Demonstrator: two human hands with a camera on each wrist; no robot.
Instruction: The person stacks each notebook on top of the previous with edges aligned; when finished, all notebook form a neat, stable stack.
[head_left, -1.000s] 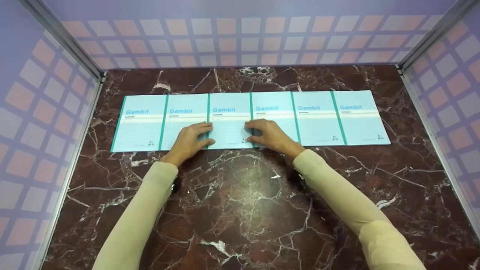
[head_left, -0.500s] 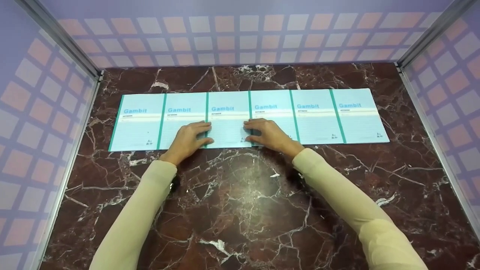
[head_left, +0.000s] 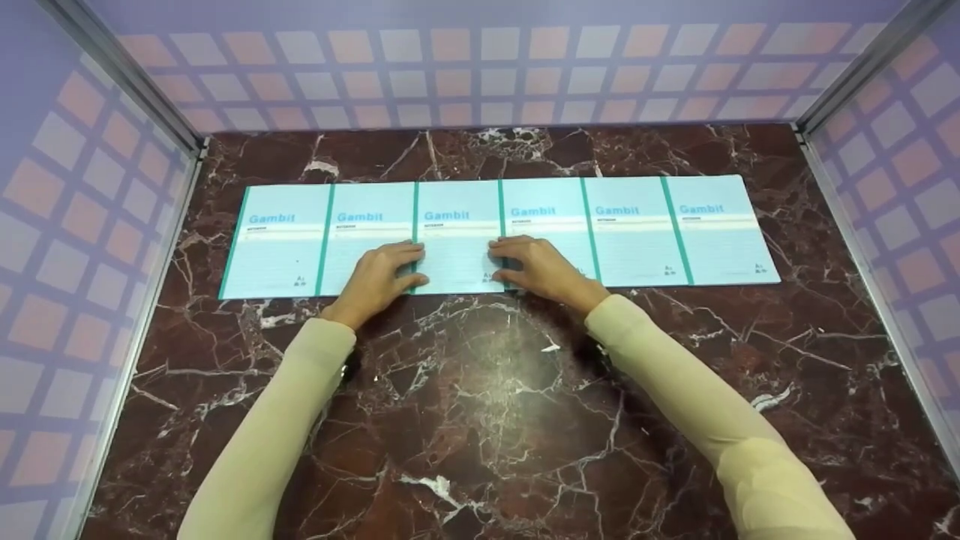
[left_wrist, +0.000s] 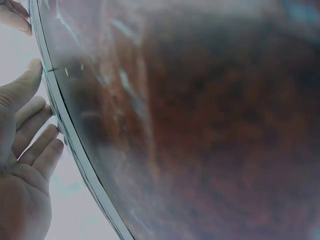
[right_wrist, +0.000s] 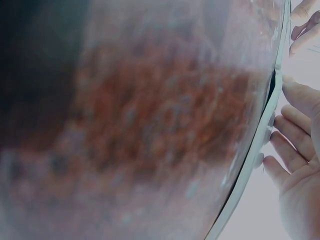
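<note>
Several pale blue "Gambit" notebooks with green spines lie face up, side by side in one row. My left hand rests over the second notebook from the left, thumb and fingertips at the spine of the third notebook. Over the fourth notebook lies my right hand, its fingertips on the third one's right edge. Both hands have spread, gently bent fingers. In the left wrist view the left hand appears beside the notebooks' edge; the right wrist view has the right hand likewise.
The row lies on a dark red marble-patterned tabletop with white veins. Purple panels with pink and white squares rise at the back, left and right, joined by metal posts at the corners. The rightmost notebook is untouched.
</note>
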